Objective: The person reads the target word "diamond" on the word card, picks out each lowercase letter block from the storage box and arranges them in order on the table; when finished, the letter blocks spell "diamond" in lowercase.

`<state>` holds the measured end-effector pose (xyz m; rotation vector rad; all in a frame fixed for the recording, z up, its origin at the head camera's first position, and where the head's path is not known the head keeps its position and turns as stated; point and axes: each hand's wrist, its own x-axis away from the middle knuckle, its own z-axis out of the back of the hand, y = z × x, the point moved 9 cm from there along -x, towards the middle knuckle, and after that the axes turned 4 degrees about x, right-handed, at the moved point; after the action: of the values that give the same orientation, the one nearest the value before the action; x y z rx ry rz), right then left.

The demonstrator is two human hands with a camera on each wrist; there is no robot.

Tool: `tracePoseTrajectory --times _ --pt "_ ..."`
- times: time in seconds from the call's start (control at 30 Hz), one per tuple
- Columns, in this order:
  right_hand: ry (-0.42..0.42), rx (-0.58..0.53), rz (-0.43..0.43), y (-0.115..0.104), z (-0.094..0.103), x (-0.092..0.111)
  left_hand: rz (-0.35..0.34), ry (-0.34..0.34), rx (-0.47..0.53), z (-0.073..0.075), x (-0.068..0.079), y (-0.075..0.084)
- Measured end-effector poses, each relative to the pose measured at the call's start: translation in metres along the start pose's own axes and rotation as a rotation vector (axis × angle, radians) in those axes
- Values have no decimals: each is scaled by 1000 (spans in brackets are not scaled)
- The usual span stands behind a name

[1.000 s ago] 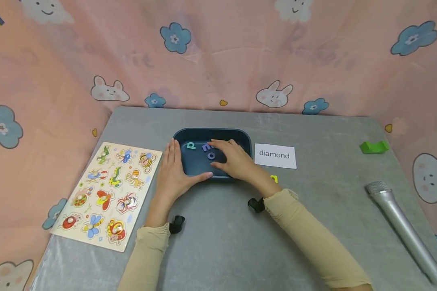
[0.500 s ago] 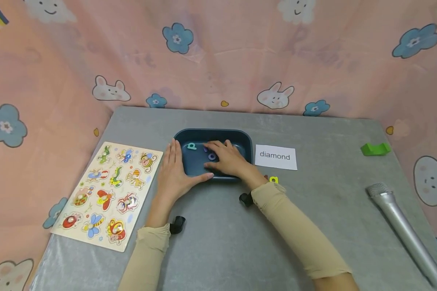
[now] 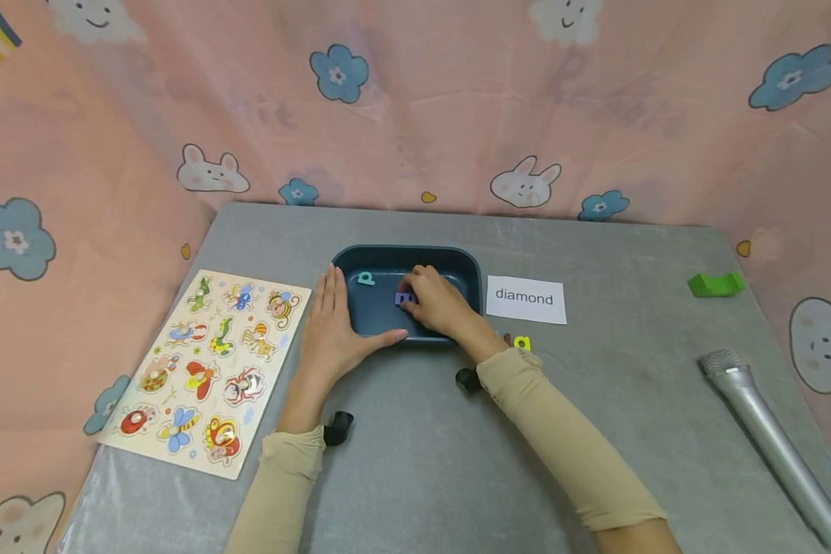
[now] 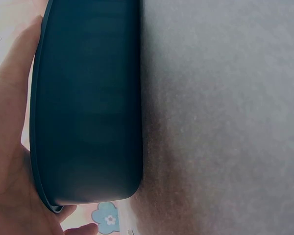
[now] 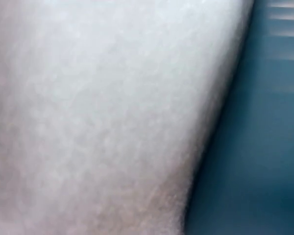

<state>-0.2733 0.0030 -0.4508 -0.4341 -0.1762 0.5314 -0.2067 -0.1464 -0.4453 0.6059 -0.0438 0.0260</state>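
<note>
Grip on purple letter [image 3: 405,298], "diamond" card [image 3: 525,300]

Gray table [image 3: 402,469], tray [image 3: 370,312], puzzle [image 3: 206,375], card [image 3: 526,300], microphone [image 3: 774,446]

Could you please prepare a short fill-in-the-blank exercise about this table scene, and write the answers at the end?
1. The white card beside the tray reads "____".
2. The hand pinching the purple letter is the person's ____ one.
3. The insect board lies to the ____ of the tray.
4. The block near the microphone is ____ in colour.

Missing words: diamond; right; left; green.
</note>
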Motion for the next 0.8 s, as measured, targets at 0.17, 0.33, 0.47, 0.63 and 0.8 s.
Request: tracePoseTrajectory --times 0.17,0.33,0.47,0.63,0.8 --pt "30 3 60 -6 9 9 0 -3 -4 -1 0 1" --pt "64 -3 101 -9 26 22 0 -1 -7 1 1 2" --pt "96 -46 90 -5 44 35 10 -7 -3 0 0 1" --pt "166 -82 74 8 71 56 22 -11 2 0 0 0" --pt "220 -86 31 29 94 80 21 -3 13 0 1 1"
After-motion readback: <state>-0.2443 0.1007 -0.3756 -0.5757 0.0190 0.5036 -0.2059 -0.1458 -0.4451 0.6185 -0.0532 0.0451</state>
